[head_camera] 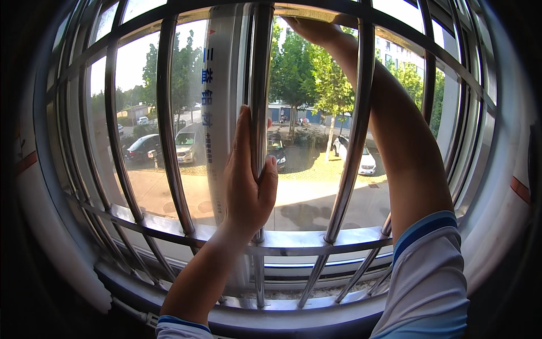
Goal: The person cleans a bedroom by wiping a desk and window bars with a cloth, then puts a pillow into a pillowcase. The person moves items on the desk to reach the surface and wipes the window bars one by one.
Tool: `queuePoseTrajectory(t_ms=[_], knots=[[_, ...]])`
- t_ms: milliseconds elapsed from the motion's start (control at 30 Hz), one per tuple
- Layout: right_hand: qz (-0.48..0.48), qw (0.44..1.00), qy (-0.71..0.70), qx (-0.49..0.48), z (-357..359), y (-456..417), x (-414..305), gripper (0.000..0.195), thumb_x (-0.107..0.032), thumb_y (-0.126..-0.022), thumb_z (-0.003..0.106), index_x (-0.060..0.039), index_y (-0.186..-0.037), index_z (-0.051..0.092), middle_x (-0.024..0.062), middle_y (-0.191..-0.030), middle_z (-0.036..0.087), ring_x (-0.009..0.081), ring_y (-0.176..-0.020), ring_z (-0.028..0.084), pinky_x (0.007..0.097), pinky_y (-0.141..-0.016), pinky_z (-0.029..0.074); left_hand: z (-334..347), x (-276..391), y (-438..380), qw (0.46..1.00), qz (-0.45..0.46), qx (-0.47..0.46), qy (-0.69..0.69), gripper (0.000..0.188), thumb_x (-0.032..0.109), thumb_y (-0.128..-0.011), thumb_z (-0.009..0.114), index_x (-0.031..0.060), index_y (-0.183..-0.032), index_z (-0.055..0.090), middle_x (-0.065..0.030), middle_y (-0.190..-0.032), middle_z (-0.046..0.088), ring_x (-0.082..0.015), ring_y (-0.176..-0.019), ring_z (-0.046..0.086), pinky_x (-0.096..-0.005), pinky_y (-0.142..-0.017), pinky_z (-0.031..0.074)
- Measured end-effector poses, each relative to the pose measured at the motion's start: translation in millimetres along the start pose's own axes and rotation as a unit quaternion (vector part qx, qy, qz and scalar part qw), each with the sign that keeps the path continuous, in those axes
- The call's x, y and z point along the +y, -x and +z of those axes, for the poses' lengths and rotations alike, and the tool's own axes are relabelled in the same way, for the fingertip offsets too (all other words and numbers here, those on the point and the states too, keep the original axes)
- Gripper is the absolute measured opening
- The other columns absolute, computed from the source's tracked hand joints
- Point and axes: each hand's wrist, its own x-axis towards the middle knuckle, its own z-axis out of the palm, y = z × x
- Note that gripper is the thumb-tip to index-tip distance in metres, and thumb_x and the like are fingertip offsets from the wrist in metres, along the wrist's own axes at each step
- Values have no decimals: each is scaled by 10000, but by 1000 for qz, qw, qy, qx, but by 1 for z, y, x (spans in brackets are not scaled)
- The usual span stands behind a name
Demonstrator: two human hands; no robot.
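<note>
My left hand (247, 182) is around a vertical metal bar (261, 63) of the window grille, thumb on its right side. The index finger points up along the bar's left side, and a fingertip shows behind the bar. Just left of it stands a white window frame (222, 106) covered in film that bears blue writing. My right hand (315, 31) reaches up through the bars on the right, beyond the grille. The upper crossbar (313, 12) partly hides it, so its fingers and anything in them cannot be made out.
More vertical bars (169, 127) stand on both sides, joined by a lower crossbar (292, 248). Below is the window sill track (296, 292), with dirt in it. Outside are trees (292, 68), parked cars (360, 156) and paving. White walls (55, 237) flank the opening.
</note>
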Motion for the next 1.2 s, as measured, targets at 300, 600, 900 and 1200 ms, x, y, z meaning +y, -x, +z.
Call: queuePoseTrajectory(t_ms=[300,600,900,1200], knots=[[-138,918,-203,-313,-84,145,-162,586,-246,-844,636,-178,-1385,422,29,-1483,339,197,-1394,270,384,-1168,206,-14,-7,1,996,50,27,-74,732,-13,-799,506,21,-1466,207,-205,-1425,391,-369,-1216,475,-448,-1002,388],[214,962,12,-169,-91,114,-37,617,-81,-831,598,-154,-1406,388,138,-1350,474,312,-1281,421,412,-1116,310,-2,-3,2,997,22,31,-72,791,-20,-762,537,55,-1476,205,-151,-1437,400,-352,-1187,486,-451,-1007,366],[-300,762,-358,-448,-87,219,-155,397,-166,-921,483,-228,-1312,510,-6,-1480,361,213,-1382,303,376,-1172,215,-4,-11,-1,993,79,54,-66,772,-34,-776,523,53,-1475,208,-184,-1435,393,-359,-1205,490,-435,-999,391],[115,969,2,-218,-76,215,-129,492,25,-902,479,-89,-1380,448,220,-1416,397,380,-1327,365,459,-1113,279,7,0,-2,997,6,13,-71,917,-43,-712,584,72,-1499,127,-214,-1322,462,-380,-1104,504,-457,-982,352]])
